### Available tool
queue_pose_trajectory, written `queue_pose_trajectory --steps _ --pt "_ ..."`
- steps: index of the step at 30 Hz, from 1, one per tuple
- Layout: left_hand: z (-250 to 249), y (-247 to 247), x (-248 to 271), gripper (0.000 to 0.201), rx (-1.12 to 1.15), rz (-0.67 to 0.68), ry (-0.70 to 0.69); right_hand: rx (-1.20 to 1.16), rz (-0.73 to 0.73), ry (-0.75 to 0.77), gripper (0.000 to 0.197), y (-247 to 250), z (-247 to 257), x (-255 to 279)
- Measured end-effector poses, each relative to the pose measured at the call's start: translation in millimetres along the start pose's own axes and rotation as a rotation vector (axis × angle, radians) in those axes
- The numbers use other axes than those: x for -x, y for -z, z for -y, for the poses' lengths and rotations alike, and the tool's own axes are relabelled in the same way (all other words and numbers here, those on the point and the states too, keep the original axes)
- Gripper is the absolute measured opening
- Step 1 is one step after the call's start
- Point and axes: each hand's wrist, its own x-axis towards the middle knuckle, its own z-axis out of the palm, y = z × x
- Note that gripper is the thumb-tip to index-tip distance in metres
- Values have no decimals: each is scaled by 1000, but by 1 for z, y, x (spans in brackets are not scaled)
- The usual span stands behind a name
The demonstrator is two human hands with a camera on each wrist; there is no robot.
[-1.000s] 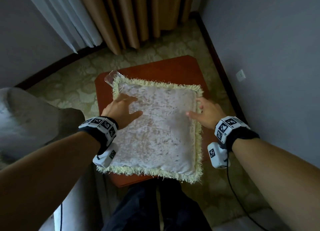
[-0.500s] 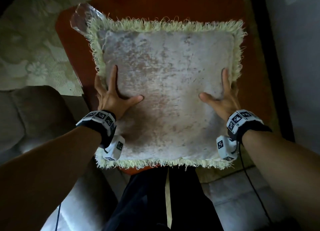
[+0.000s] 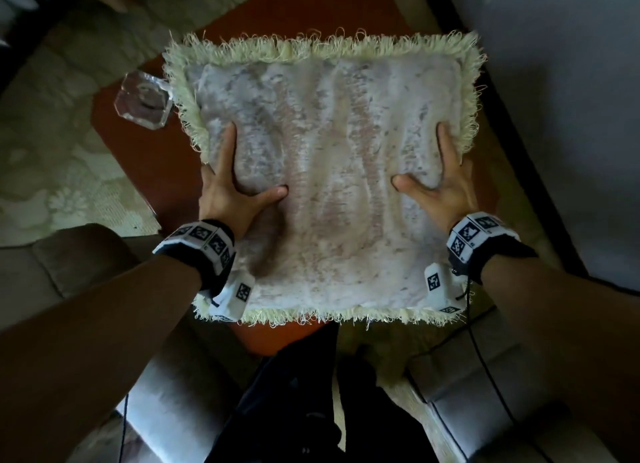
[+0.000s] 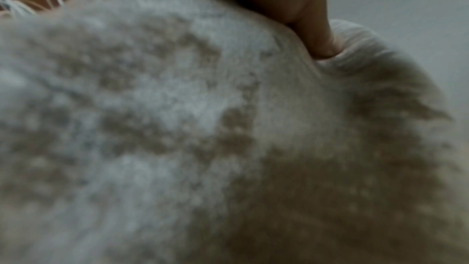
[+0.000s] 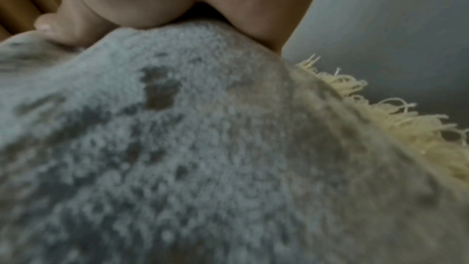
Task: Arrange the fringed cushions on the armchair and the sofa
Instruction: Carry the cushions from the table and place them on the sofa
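Cushion (image 3: 329, 199), mottled grey-white, pale-yellow fringed, seemingly pinched between thumbs and fingers (image 3: 227, 150) of both hands.

Counts: 1 fringed cushion (image 3: 332, 185), pale velvety face, cream fringe on all 4 edges. 2 hands on it: left hand (image 3: 228, 192) and right hand (image 3: 446, 188), one per side. 2 marker wristbands, one on each wrist: left wristband (image 3: 201, 244), right wristband (image 3: 478, 237). 1 reddish-brown side table (image 3: 145, 157) underneath. 1 clear glass ashtray (image 3: 143, 104) on the table, just beside the cushion's far-left corner. 1 patterned carpet (image 3: 52, 143).
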Motion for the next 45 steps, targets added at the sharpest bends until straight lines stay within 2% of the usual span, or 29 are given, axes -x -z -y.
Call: queue_pose_trajectory --steps 6,11,18,24,30,33,37,42,45 --pt "-83 -9 48 114 -20 37 -210 -41 -218 33 107 94 -7 64" --pt "-147 -36 135 112 -41 107 -410 -98 -428 32 104 178 -45 164" --pt "-214 -106 334 113 -51 259 -800 -216 -775 -7 104 279 -166 378" --pt "-246 -196 524 113 -7 444 -1091 -182 -1076 -70 104 353 -278 580" --pt "-255 -272 671 112 -33 607 -1280 -201 -1334 -293 96 378 -356 729" --pt "-253 -310 715 115 -69 696 -1314 -234 -1372 -386 97 380 -394 769" --pt "-253 -364 752 113 -86 817 -1308 -290 -1434 -456 95 384 -438 795" --pt "-255 -429 771 110 -125 905 -1278 -287 -1465 -510 92 404 -485 795" --pt "-259 -462 776 108 -141 909 -1255 -275 -1455 -515 92 423 -516 788"
